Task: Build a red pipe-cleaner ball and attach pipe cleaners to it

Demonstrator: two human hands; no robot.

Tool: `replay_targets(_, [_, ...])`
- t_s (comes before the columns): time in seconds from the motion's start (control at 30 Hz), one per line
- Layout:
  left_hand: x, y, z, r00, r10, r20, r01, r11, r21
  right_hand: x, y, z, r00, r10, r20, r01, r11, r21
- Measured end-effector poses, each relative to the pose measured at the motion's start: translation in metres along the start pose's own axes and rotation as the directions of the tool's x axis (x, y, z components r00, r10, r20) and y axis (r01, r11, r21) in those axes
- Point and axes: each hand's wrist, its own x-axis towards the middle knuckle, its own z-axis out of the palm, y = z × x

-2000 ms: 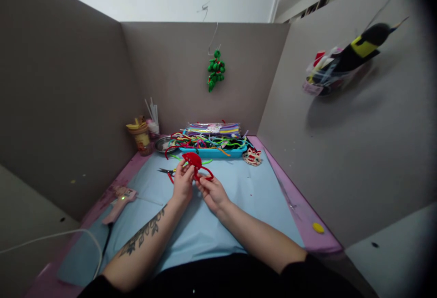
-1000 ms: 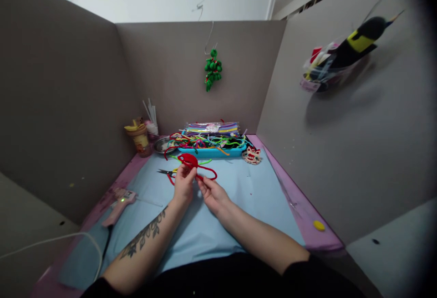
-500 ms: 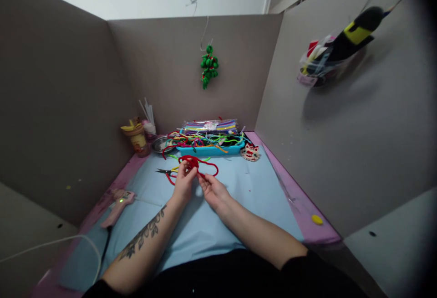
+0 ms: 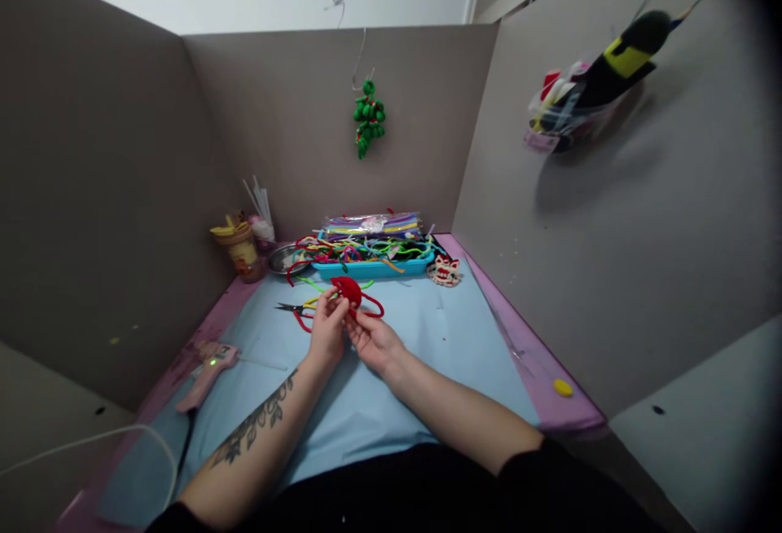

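Observation:
Between my two hands is a rounded red piece wound from pipe cleaner (image 4: 349, 292), with a loose red loop (image 4: 375, 303) curving out to its right. My left hand (image 4: 328, 326) grips the piece from the left, fingers bent against it. Fingertips of my right hand (image 4: 372, 339) pinch the red pipe cleaner at its lower edge, touching the left fingers. Just left of the hands, scissors (image 4: 289, 307) with black blades lie on the blue cloth (image 4: 421, 345); my left hand partly covers their handles.
A blue tray (image 4: 372, 270) of tangled pipe cleaners stands at the back, beside a metal bowl (image 4: 282, 259) and a cup (image 4: 243, 254). A pink glue gun (image 4: 211, 370) lies at left, a yellow disc (image 4: 563, 387) at right. Grey panels (image 4: 305, 109) enclose three sides.
The red piece has turned and now shows a rounder face above my fingers. The long red strand that arched over it has drawn in. The whole view has shifted slightly.

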Motion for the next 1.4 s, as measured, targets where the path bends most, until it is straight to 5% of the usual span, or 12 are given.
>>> replay_targets(0.1, [0.001,-0.001,-0.003,1.0,-0.002,0.007,0.002,0.998,0.066,-0.002,-0.002,-0.003,0.997,-0.062,-0.05,0.051,0.979,-0.198])
replay_targets(0.2, [0.007,0.0,-0.008,0.999,0.053,0.005,-0.053,0.989,0.141,0.001,-0.012,-0.009,0.978,-0.206,-0.022,0.169,0.854,-0.491])
replay_targets(0.37, [0.009,0.005,-0.012,0.994,0.105,0.019,-0.107,0.954,0.279,0.005,-0.041,-0.008,0.846,-0.514,0.141,0.458,0.567,-0.685])
replay_targets(0.53, [-0.001,0.005,-0.005,0.985,0.072,0.159,-0.128,0.916,0.381,0.005,-0.05,-0.003,0.831,-0.47,0.296,0.518,0.461,-0.721])
replay_targets(0.77, [-0.003,0.004,-0.003,0.985,0.073,0.155,-0.128,0.915,0.383,0.002,-0.052,-0.006,0.819,-0.479,0.315,0.536,0.447,-0.716])
replay_targets(0.87, [-0.004,0.005,-0.002,0.986,0.096,0.135,-0.143,0.904,0.403,-0.004,-0.055,-0.004,0.758,-0.521,0.394,0.594,0.301,-0.746])
replay_targets(1.0, [-0.006,0.006,-0.001,0.985,0.099,0.143,-0.149,0.903,0.403,-0.009,-0.057,0.0,0.654,-0.487,0.578,0.633,-0.066,-0.772])
replay_targets(1.1, [-0.006,0.004,-0.001,0.987,0.066,0.146,-0.119,0.914,0.388,-0.008,-0.058,-0.001,0.623,-0.472,0.623,0.589,-0.241,-0.771])
replay_targets(1.23, [-0.002,-0.002,-0.005,0.981,0.007,0.195,-0.086,0.913,0.399,-0.004,-0.06,-0.004,0.613,-0.439,0.657,0.553,-0.355,-0.754])
replay_targets(1.4, [-0.001,-0.009,-0.007,0.964,-0.08,0.253,-0.024,0.924,0.383,0.0,-0.064,-0.004,0.566,-0.532,0.63,0.516,-0.367,-0.774])
